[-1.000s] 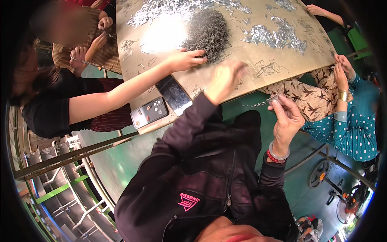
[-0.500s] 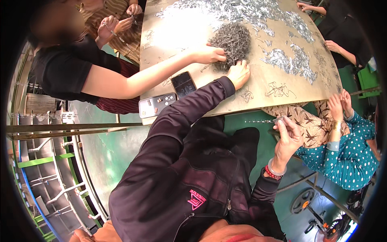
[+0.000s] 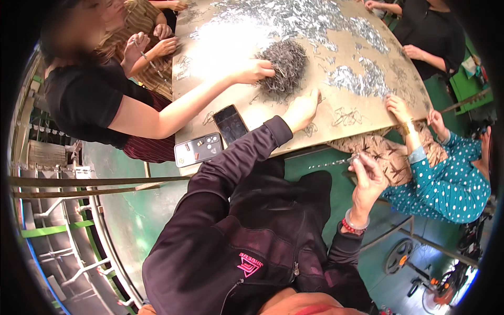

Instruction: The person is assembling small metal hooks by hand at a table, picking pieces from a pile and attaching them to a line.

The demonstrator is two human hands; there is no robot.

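Observation:
My left hand (image 3: 303,112) is over the near part of the table, its fingers pinched at a thin dark wire piece (image 3: 322,98). Just beyond it lies a heaped tangle of dark bent wire pieces (image 3: 284,65). My right hand (image 3: 368,181) is raised off the table's near edge, thumb and fingers closed on a thin shiny chain (image 3: 329,164). The chain's free end points left over the floor. A co-worker's hand (image 3: 253,71) from the left touches the wire heap.
Flat silvery metal pieces (image 3: 352,79) are spread across the table (image 3: 252,113). Two phones, one dark-screened (image 3: 231,124) and one pale-cased (image 3: 199,150), lie by my left sleeve. A person in a dotted teal top (image 3: 446,189) sits to my right; others stand around the table.
My left hand has pulled back from the wire heap with a thin wire piece in its fingers. My right hand keeps the chain. The right-hand co-worker's hand has reached onto the table.

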